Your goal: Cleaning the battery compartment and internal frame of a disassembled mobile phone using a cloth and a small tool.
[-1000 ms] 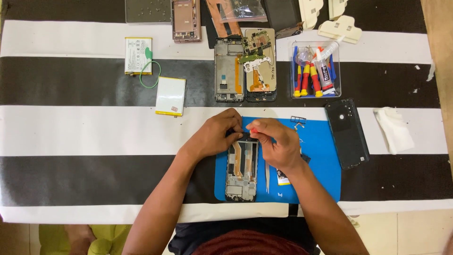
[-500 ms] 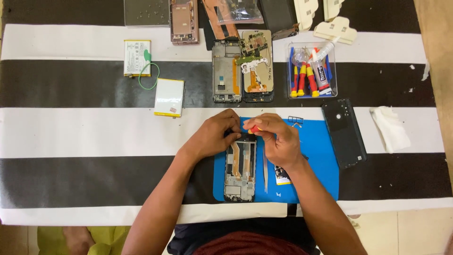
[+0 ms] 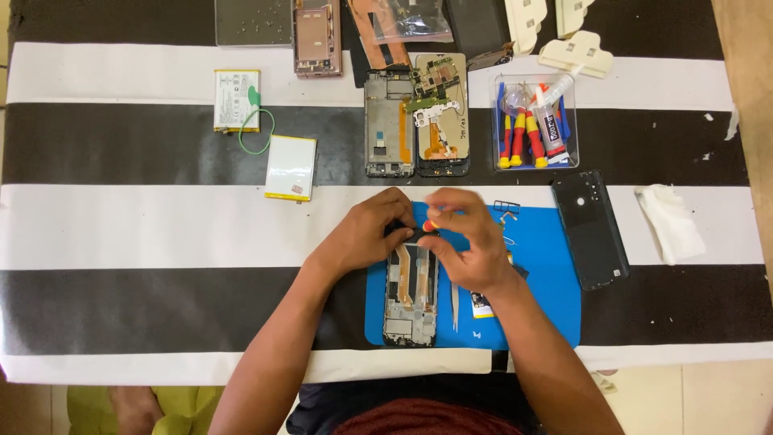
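while the opened phone [image 3: 411,294] lies on the blue mat [image 3: 547,298], the left hand [image 3: 366,229] presses closed on its top end and the right hand [image 3: 467,238] pinches a small red screwdriver [image 3: 432,225] there. beyond the mat stands a clear tool box [image 3: 535,121].

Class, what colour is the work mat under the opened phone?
Blue, a plain work mat beneath the opened phone; the head view shows it.

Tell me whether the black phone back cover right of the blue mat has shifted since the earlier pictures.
No. The black phone back cover lies as before beside the blue mat, under the clear tool box.
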